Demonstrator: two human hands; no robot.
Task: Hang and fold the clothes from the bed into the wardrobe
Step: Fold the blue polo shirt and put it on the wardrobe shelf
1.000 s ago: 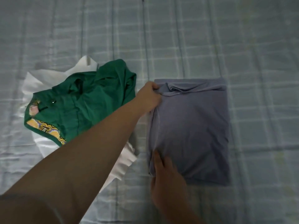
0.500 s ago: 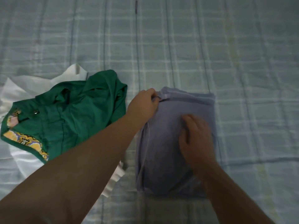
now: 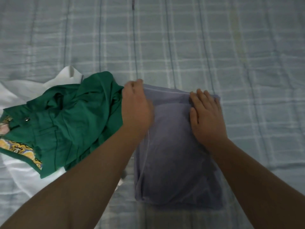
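A grey-blue garment [image 3: 173, 154] lies folded into a rectangle on the bed, just right of centre. My left hand [image 3: 136, 106] grips its far left corner, fingers curled over the folded edge. Flat on the garment's far right part lies my right hand [image 3: 206, 116], fingers straight and pressing the cloth down. To the left sits a crumpled green garment [image 3: 66, 123] with a yellow patterned trim, lying on top of a white garment [image 3: 21, 172].
The bed is covered by a pale blue checked sheet [image 3: 214, 47] that fills the view. The green and white pile touches the left side of my left forearm. Bare sheet stretches beyond and to the right of the folded garment.
My right hand has slid from the garment's near edge up across it to the far right part. My left hand has kept its grip on the far left corner. The top fold lies flatter.
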